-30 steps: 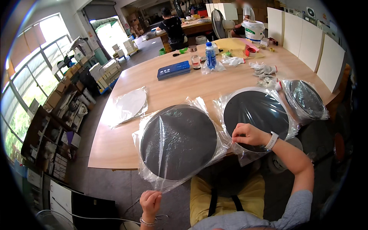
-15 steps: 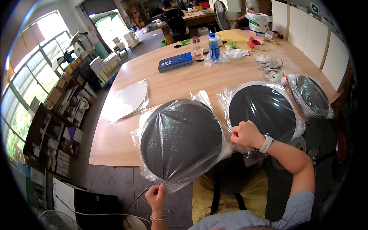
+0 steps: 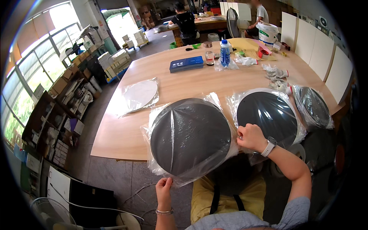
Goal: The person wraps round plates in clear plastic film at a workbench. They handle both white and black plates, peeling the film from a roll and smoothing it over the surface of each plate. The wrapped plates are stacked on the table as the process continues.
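Pinching the near edge of a clear plastic bag [image 3: 199,177] in the left hand [image 3: 164,184] and clutching its right side in the curled right hand [image 3: 251,137], so basically holding a big dark disc [image 3: 189,136] inside it, partly past the near edge of the wooden table [image 3: 115,142]. Also got another bagged dark disc [image 3: 264,111] just to the right, a bagged white disc [image 3: 142,94] off to the left, and further up, a blue-capped bottle [image 3: 225,53] and some work gloves [image 3: 275,72].

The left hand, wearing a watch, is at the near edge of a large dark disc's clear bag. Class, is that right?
No: the right hand wears the watch, as the head view shows. The left hand, with a bracelet, is at the near edge of the clear bag.
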The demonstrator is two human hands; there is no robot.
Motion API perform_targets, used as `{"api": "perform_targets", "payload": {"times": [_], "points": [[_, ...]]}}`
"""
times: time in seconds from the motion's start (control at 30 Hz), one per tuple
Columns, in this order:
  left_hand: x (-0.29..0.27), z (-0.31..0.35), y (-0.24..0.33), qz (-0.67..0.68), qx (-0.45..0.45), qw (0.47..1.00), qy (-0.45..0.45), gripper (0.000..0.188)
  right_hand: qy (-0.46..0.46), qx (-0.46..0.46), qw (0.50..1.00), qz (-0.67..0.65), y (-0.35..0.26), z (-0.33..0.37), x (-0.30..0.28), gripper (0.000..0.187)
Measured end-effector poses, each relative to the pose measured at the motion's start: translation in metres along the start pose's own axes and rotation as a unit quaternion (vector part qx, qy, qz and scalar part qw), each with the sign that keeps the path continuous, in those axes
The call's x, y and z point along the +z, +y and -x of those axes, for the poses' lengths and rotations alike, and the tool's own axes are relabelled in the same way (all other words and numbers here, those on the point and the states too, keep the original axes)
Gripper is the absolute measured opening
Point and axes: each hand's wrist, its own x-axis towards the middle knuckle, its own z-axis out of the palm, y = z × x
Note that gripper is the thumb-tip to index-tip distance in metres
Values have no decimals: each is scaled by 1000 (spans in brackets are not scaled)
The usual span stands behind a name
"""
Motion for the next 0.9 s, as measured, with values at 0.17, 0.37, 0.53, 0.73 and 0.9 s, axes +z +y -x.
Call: {"api": "perform_targets", "payload": {"times": [0.17,0.37,0.53,0.73,0.9], "points": [[-12,21,-5,339,-23,935,-101,5,-44,193,902,-384,-62,44,-34,15],[6,47,4,409,-53,907,-88,6,-226,365,453,-782,-123,76,36,47],[16,44,-4,358,8,912,-199,7,-41,281,630,-723,-122,79,30,31],[119,32,-4,243,63,899,-358,10,147,256,733,-613,-64,128,-48,21],[236,17,4,52,-8,933,-357,18,188,355,731,-551,31,149,-79,24]]}}
